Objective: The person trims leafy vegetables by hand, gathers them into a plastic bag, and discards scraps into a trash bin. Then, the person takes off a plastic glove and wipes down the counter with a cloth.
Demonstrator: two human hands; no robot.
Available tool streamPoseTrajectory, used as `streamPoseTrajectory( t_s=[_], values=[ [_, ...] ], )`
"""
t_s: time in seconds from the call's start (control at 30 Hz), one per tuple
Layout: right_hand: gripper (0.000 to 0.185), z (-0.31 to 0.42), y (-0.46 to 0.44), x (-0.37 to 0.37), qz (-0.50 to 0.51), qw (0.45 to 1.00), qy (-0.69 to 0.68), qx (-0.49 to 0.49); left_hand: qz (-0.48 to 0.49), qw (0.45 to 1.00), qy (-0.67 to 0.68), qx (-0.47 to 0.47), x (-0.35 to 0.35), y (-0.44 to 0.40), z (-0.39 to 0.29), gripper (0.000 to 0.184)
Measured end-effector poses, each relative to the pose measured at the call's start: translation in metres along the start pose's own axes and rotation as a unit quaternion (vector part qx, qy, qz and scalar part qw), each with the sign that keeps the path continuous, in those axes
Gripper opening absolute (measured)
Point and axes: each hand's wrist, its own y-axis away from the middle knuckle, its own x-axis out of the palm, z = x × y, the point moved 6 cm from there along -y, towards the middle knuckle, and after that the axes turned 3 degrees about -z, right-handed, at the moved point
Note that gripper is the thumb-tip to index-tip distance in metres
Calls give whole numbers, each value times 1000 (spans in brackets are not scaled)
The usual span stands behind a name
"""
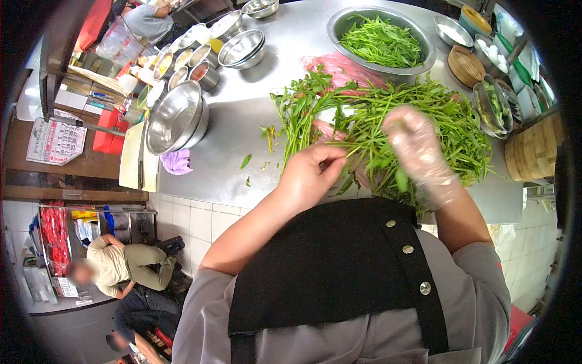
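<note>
The left hand (309, 176) is bare. Its fingers are bent in, with the thumb and first finger pinched on some thin green stems (362, 145). With 12 o'clock as straight away from the body, the stems go from these fingertips toward 2 and 3 o'clock, into the big leafy heap (451, 112). The heap is on the shiny table (236, 133), in front of the black apron (321, 261). Its long side goes from about 10 o'clock to 4 o'clock. The left hand is at the near edge of the heap. The right hand (418, 142) is closer to the middle of it, right over the leaves, at about 2 o'clock from the left hand. It has on a thin clear glove. Its fingers are curled, but they are blurry, so I cannot tell if they grip anything.

The heap is bright green and messy. It has long thin stems that cross each other every which way, and long pointy leaves. A pink bag (345, 68) pokes out at its far side. Past that, at 12 o'clock from the heap, a big metal bowl (428, 59) has more green leaves in it.
</note>
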Motion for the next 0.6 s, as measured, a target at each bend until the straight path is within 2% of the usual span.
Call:
streamPoseTrajectory(
  t_s=[0.1,0.13,0.17,0.23,0.3,0.33,0.43,0.47,0.6],
  values=[
    [6,18,-11,-57,-138,989,23,-52,-67,989,-14,129,-8,-17,-43,25],
    [7,23,-9,-72,-171,985,11,-16,-82,981,-32,173,-11,-22,-57,28],
    [8,30,-5,-85,-202,979,-2,21,-86,984,-36,154,-21,-28,-56,28],
    [21,37,2,-106,-263,962,19,79,-111,987,-96,62,-47,-37,-13,25],
    [26,22,10,-124,-281,947,-68,142,-118,974,-179,-79,-76,-42,26,25],
    [22,14,9,-133,-204,969,-108,84,-113,961,-221,-119,-86,-41,52,25],
    [25,-17,8,-141,-98,958,-247,111,-65,935,-294,-189,-81,-28,114,30],
    [27,-20,7,-140,-125,957,-242,103,-44,929,-307,-204,-77,-24,130,32],
    [27,-14,3,-119,-103,968,-212,86,-36,941,-311,-126,-59,-18,140,31]
  ],
)
